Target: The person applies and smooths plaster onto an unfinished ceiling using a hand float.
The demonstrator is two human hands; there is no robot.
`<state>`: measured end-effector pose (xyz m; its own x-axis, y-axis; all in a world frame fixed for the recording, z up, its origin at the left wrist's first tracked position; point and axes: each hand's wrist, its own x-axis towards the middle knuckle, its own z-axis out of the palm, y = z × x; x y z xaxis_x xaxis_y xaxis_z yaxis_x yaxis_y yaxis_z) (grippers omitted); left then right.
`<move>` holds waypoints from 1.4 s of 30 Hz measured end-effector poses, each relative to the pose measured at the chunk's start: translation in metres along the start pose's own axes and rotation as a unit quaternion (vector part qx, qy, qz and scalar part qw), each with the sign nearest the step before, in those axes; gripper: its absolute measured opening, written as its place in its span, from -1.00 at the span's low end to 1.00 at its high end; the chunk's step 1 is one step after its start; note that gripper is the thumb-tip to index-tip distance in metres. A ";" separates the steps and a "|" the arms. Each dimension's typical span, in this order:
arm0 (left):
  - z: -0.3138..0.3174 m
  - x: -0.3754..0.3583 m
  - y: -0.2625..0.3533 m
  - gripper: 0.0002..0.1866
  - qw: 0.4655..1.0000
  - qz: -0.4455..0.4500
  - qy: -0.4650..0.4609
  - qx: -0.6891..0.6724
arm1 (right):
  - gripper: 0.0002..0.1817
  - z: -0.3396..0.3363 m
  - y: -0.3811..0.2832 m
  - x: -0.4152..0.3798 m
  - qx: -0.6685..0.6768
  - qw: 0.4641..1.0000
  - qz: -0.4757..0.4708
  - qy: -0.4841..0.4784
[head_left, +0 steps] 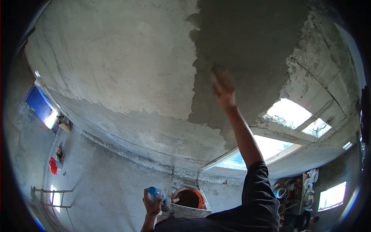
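Holding the bottle (160,196) in the left hand's (152,205) curled fingers, beside the bucket (201,198), calls for a snug grip and, from the raised right hand (223,86), light, even strokes at the dark wall patch (253,46), though blur hides that hand's finger spread and anything held, and shadow the bucket's contents.

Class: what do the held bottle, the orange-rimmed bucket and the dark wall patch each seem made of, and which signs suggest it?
Bottle: probably clear, glossy plastic, since its side looks see-through.
Bucket: perhaps plastic, judging by its strong orange colour; finish hard to tell.
Dark patch: apparently damp cement plaster, matt; darker than the paler wall beside it, with ragged edges.
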<state>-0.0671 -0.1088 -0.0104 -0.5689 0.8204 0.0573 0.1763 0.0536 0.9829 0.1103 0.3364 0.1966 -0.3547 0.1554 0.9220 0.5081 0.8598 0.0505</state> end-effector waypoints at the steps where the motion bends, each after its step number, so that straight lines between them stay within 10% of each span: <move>1: 0.000 0.001 0.000 -0.20 1.000 0.011 0.007 0.017 | -0.42 -0.004 0.003 0.022 -0.051 0.997 -0.008 0.050; 6: 0.003 0.000 0.005 -0.28 1.000 0.003 0.022 -0.012 | -0.37 0.014 0.027 0.036 -0.124 0.990 0.015 0.063; 11: 0.000 -0.003 0.001 -0.28 1.000 0.004 0.020 -0.015 | -0.23 0.039 0.021 -0.038 -0.013 0.977 -0.098 -0.190; 20: 0.001 -0.002 -0.005 -0.30 1.000 0.005 -0.001 -0.006 | -0.29 -0.042 0.066 0.009 -0.135 0.990 -0.015 0.031; 25: 0.005 -0.004 0.003 -0.23 1.000 -0.018 0.001 -0.021 | -0.34 -0.035 0.055 -0.066 -0.014 0.965 0.052 -0.257; 32: 0.003 -0.004 0.001 -0.19 1.000 -0.006 -0.016 0.020 | -0.26 -0.041 0.055 0.019 -0.127 0.988 0.009 0.082; 36: 0.004 -0.004 0.001 -0.20 1.000 -0.005 -0.013 0.013 | -0.26 0.019 0.070 -0.031 -0.087 0.995 0.013 -0.056; 38: 0.003 -0.005 0.001 -0.21 1.000 0.000 -0.012 0.021 | -0.27 0.020 0.041 -0.052 0.010 0.948 0.001 -0.317; 42: 0.005 -0.003 0.008 -0.24 1.000 -0.008 0.001 -0.008 | -0.27 0.002 0.017 -0.040 0.042 0.979 -0.047 -0.194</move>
<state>-0.0602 -0.1080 -0.0038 -0.5735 0.8181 0.0421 0.1539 0.0571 0.9864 0.1315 0.3459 0.1592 -0.6764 0.2330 0.6987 0.3988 0.9134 0.0815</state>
